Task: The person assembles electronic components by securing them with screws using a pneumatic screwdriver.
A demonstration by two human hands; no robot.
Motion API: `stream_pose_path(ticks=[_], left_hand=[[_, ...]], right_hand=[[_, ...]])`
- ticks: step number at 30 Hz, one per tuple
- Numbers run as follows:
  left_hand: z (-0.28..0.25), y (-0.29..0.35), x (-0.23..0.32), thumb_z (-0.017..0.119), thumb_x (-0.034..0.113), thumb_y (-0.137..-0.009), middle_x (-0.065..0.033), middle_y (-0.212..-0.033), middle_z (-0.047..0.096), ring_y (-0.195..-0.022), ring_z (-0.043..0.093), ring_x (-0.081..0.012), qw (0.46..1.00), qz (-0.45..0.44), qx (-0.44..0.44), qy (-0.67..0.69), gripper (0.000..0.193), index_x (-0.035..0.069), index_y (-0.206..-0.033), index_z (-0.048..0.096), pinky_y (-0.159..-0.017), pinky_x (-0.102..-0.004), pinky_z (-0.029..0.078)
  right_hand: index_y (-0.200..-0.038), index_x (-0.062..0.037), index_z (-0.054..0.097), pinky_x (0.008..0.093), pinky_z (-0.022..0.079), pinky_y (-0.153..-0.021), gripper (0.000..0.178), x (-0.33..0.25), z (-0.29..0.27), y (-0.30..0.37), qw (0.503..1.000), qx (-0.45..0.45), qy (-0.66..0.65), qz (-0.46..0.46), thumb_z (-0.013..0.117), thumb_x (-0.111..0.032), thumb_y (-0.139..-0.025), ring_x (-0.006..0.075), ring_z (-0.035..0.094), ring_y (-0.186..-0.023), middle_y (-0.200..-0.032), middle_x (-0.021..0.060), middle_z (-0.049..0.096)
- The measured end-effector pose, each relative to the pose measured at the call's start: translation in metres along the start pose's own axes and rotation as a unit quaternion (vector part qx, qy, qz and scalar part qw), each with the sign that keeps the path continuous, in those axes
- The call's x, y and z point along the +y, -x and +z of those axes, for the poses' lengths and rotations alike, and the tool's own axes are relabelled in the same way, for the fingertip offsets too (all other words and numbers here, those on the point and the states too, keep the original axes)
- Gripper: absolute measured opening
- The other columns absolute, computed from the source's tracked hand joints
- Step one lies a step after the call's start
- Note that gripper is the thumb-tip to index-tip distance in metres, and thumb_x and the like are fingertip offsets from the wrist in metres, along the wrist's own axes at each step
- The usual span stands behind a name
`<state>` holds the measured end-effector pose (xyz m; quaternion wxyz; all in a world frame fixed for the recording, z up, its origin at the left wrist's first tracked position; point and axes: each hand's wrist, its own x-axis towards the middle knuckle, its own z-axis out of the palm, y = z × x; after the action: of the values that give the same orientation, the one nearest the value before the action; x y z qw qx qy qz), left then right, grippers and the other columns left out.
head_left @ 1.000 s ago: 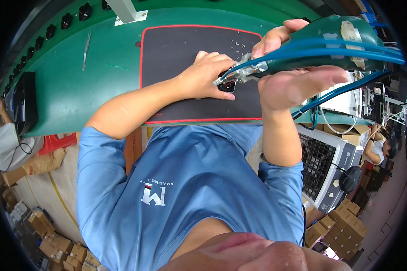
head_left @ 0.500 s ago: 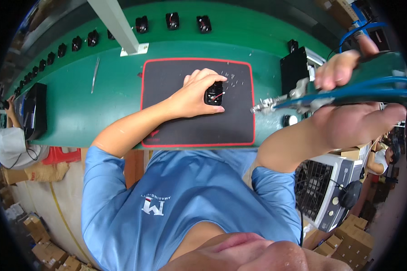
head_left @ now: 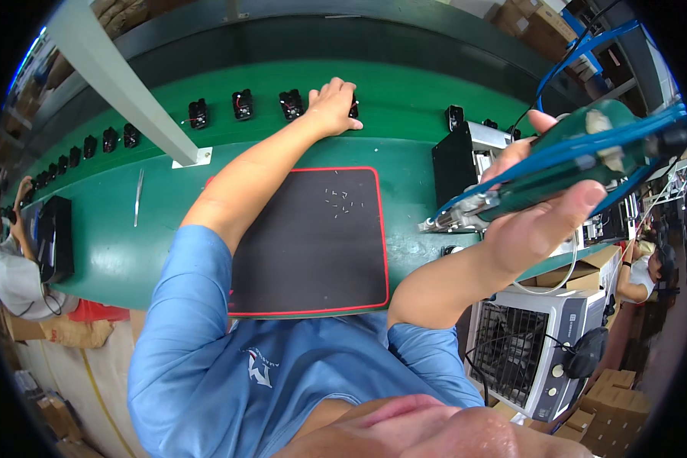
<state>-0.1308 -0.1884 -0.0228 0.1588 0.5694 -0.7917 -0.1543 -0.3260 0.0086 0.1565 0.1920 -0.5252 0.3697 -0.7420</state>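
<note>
At the back of the green bench, my left hand [head_left: 330,107] reaches out with its fingers wrapped round a small black fan-like part [head_left: 354,107]. Most of that part is hidden under the hand. It stands in line with a row of similar black parts [head_left: 291,104], some showing red wires. On the right, my right hand [head_left: 538,217] grips a dark green power screwdriver [head_left: 565,169] with blue hoses and a metal nose. The nose points left, toward the black mat [head_left: 305,244], and is apart from any part.
Small pale bits [head_left: 344,201] lie scattered on the red-edged mat. A metal post [head_left: 118,80] rises left of my left arm, and tweezers [head_left: 139,197] lie farther left. A black box-shaped device [head_left: 452,172] stands at the right. Co-workers sit at both sides.
My left hand has carried the black part from the mat to the row at the back. The screwdriver has stayed in my right hand on the right. The view has shifted.
</note>
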Motion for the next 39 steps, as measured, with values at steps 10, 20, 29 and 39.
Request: stream_pose_path(ticks=[10, 20, 29, 39], left_hand=[[0.043, -0.057, 0.090, 0.078, 0.041, -0.084, -0.0149, -0.145, 0.050, -0.137, 0.043, -0.0333, 0.977, 0.201, -0.036, 0.061, 0.075, 0.027, -0.151, 0.048, -0.111, -0.0523, 0.031], [0.130, -0.131, 0.145, 0.069, 0.025, -0.086, -0.0107, -0.149, 0.047, -0.136, 0.043, -0.0339, 0.973, 0.218, -0.040, 0.063, 0.059, 0.038, -0.143, 0.059, -0.106, -0.0482, 0.031], [0.119, -0.130, 0.138, 0.075, 0.029, -0.078, -0.0154, -0.129, 0.059, -0.122, 0.052, -0.0364, 0.974, 0.199, 0.032, 0.106, 0.050, 0.016, -0.126, 0.071, -0.102, -0.0474, 0.041], [-0.036, 0.104, 0.042, 0.086, 0.024, -0.077, -0.0185, -0.129, 0.055, -0.124, 0.054, -0.0353, 0.931, 0.287, 0.012, 0.225, 0.060, 0.003, -0.126, 0.058, -0.105, -0.0422, 0.046]], right_hand=[[-0.124, 0.0117, 0.057, 0.0266, 0.045, -0.043, 0.099, 0.000, -0.012, -0.012, 0.997, 0.078, 0.010, 0.001, 0.032, -0.080, -0.095, 0.0151, 0.052, -0.049, -0.065, 0.0099, 0.056], [-0.125, 0.0102, 0.054, 0.0273, 0.048, -0.047, 0.086, -0.005, -0.001, 0.004, 0.995, 0.033, -0.085, 0.041, 0.051, -0.069, -0.091, 0.0173, 0.059, -0.054, -0.079, 0.0148, 0.064], [-0.129, 0.0046, 0.054, 0.0227, 0.048, -0.062, 0.064, 0.002, -0.001, 0.006, 0.973, -0.049, -0.213, 0.067, 0.070, -0.046, -0.093, 0.0104, 0.058, -0.069, -0.081, 0.0068, 0.062], [-0.121, 0.0084, 0.060, 0.0268, 0.044, -0.055, 0.082, -0.006, 0.012, 0.009, 0.997, -0.065, -0.027, 0.041, 0.036, -0.067, -0.100, 0.0144, 0.054, -0.058, -0.070, 0.0080, 0.060]])
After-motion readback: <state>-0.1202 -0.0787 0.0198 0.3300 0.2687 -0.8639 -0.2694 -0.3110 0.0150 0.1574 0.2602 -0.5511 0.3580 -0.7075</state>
